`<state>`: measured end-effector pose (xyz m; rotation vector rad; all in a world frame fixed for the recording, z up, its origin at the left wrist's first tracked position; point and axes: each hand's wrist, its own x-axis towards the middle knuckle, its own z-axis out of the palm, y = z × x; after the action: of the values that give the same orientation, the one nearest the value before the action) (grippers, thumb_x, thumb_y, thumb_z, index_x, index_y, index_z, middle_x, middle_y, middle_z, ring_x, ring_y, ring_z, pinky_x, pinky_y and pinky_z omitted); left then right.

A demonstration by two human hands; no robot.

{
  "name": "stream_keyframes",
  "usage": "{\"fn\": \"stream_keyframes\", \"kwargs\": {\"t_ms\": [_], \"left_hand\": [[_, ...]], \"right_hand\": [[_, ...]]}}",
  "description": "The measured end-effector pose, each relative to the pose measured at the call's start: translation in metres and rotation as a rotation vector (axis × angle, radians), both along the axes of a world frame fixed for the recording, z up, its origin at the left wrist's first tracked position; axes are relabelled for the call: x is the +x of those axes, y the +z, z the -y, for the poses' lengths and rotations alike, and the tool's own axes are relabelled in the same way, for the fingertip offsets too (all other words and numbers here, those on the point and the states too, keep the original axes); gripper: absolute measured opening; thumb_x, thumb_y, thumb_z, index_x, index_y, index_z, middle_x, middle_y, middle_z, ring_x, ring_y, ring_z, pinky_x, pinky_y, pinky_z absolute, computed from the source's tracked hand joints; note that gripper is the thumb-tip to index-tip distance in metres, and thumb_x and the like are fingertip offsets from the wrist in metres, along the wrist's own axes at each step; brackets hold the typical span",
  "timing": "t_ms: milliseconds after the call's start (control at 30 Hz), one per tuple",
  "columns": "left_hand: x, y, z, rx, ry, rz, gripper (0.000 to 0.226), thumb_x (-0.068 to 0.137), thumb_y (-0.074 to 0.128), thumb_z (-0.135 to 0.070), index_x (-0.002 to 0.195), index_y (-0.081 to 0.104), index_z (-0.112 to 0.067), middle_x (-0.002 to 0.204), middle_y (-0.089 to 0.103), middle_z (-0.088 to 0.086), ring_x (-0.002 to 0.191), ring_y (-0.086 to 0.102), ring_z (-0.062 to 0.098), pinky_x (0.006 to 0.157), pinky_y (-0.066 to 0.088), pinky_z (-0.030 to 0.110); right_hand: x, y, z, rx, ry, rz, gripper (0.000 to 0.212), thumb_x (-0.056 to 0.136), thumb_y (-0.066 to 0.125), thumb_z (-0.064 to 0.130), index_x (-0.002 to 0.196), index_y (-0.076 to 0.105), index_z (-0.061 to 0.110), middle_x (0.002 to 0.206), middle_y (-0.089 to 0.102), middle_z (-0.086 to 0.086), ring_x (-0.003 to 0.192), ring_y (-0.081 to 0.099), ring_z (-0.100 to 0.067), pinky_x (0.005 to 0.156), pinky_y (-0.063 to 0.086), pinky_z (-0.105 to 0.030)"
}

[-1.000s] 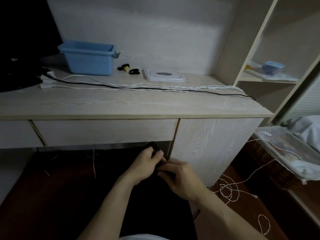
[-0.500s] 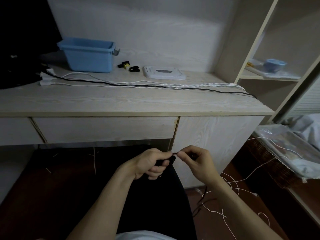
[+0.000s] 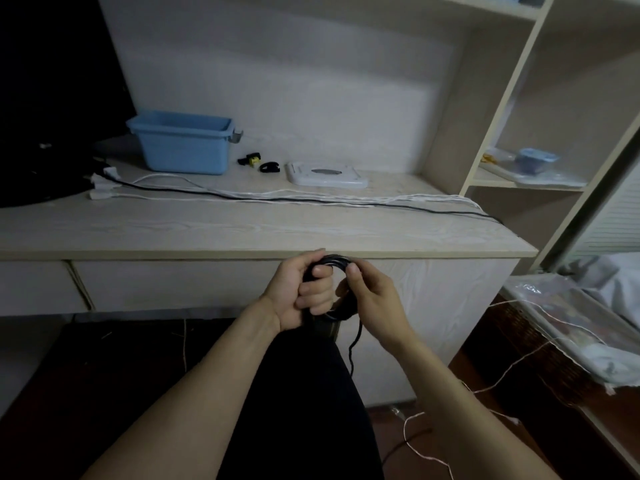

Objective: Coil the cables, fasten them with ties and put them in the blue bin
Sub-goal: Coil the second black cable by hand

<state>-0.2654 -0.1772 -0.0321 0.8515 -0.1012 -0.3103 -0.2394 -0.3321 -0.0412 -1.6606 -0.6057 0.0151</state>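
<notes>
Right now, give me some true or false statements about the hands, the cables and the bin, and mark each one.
1. Both hands hold a black cable coil. True: the left hand grips it, the right hand pinches it.
2. The blue bin sits on the floor. False: it stands on the desk.
3. White cables lie stretched across the desk. True.
4. The black ties lie inside the bin. False: they lie on the desk beside it.
</notes>
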Motion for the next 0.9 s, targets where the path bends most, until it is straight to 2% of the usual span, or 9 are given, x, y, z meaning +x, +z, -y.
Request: {"fn": "stream_keyframes", "kwargs": {"t_ms": [133,233,367,433,600,767,900], "left_hand": [[0.020,0.040,-0.011,-0.012,0.049,0.042,0.042,0.094,0.036,-0.036,0.055,0.039,-0.020,0.034,0.023,-0.007,0.025,0.019,0.009,0.033,0.027,0.023],[0.032,0.069,-0.023,0.034,0.071,0.070,0.041,0.088,0.034,-0.035,0.050,0.035,-0.021,0.035,0.024,-0.005,0.027,0.021,0.011,0.036,0.027,0.024],[0.046,0.101,-0.038,0.151,0.088,0.040,0.040,0.087,0.031,-0.034,0.050,0.033,-0.020,0.047,0.031,-0.002,0.039,0.027,0.015,0.054,0.036,0.030],[0.053,0.115,-0.047,0.158,0.084,0.015,0.042,0.091,0.029,-0.033,0.052,0.035,-0.020,0.049,0.030,-0.003,0.039,0.028,0.015,0.059,0.039,0.031],[0.066,0.150,-0.067,0.273,0.133,-0.012,0.037,0.092,0.029,-0.030,0.059,0.041,-0.018,0.049,0.023,-0.005,0.036,0.022,0.013,0.043,0.037,0.026],[0.075,0.178,-0.085,0.367,0.152,0.088,0.033,0.090,0.030,-0.032,0.061,0.040,-0.019,0.050,0.023,-0.005,0.039,0.021,0.013,0.048,0.037,0.028],[0.093,0.190,-0.107,0.371,0.163,0.194,0.035,0.093,0.032,-0.033,0.063,0.042,-0.019,0.051,0.024,-0.006,0.040,0.022,0.013,0.049,0.036,0.029]], "right_hand": [[0.021,0.053,-0.017,-0.040,-0.033,0.046,0.021,0.105,0.048,0.023,0.112,0.066,0.016,0.065,0.052,-0.005,0.056,0.047,-0.012,0.049,0.040,-0.020],[0.032,0.090,-0.027,-0.098,-0.002,0.075,0.020,0.104,0.049,0.026,0.108,0.067,0.019,0.063,0.049,-0.006,0.055,0.045,-0.016,0.045,0.042,-0.025],[0.049,0.133,-0.038,-0.213,0.000,0.097,0.021,0.101,0.049,0.024,0.095,0.068,0.018,0.062,0.049,-0.008,0.046,0.045,-0.018,0.040,0.042,-0.027],[0.058,0.151,-0.045,-0.265,0.001,0.111,0.022,0.101,0.049,0.024,0.099,0.069,0.016,0.062,0.052,-0.006,0.043,0.047,-0.016,0.039,0.043,-0.026],[0.081,0.173,-0.059,-0.342,0.062,0.076,0.030,0.103,0.046,0.034,0.112,0.067,0.016,0.071,0.060,-0.007,0.056,0.052,-0.017,0.043,0.043,-0.025],[0.099,0.188,-0.072,-0.232,0.172,0.050,0.029,0.103,0.046,0.039,0.110,0.068,0.020,0.073,0.063,-0.006,0.063,0.059,-0.018,0.047,0.047,-0.028],[0.119,0.192,-0.090,-0.136,0.200,0.081,0.035,0.100,0.050,0.042,0.110,0.068,0.014,0.080,0.068,-0.007,0.068,0.068,-0.017,0.049,0.051,-0.029]]}}
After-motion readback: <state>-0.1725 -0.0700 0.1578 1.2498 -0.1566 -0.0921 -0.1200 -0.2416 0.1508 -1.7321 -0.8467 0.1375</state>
